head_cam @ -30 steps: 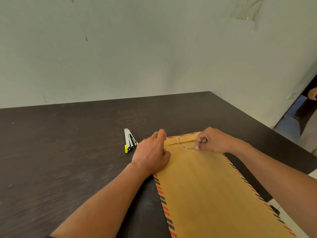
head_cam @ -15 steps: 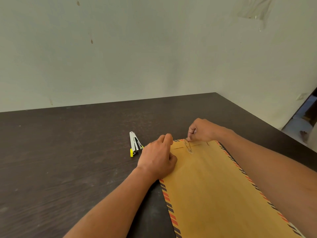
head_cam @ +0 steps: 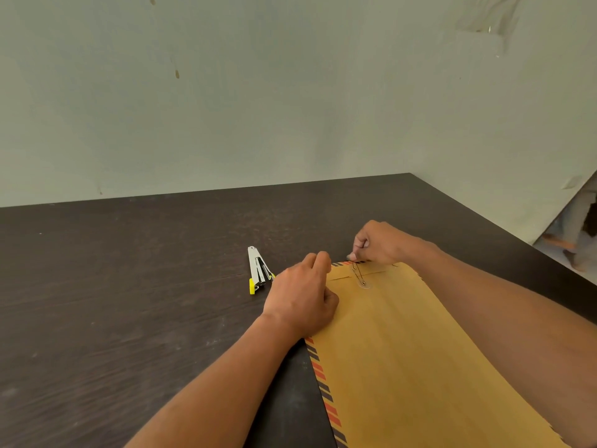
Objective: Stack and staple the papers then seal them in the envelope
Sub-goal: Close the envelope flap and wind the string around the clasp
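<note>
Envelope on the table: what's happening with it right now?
A person is closing the brown envelope on the dark table. The left hand presses down its near corner, while the right hand pinches the closure string at the flap. No papers are visible. The stapler lies untouched to the left.

Dark wood-grain table [head_cam: 129, 318] w/ pale stained wall [head_cam: 258, 92] behind, doorway [head_cam: 578, 234] rt.

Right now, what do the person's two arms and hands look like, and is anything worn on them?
Both forearms are bare as far as the picture shows, with no sleeve visible. The left hand and right hand show no glove, ring, watch or bracelet.
</note>
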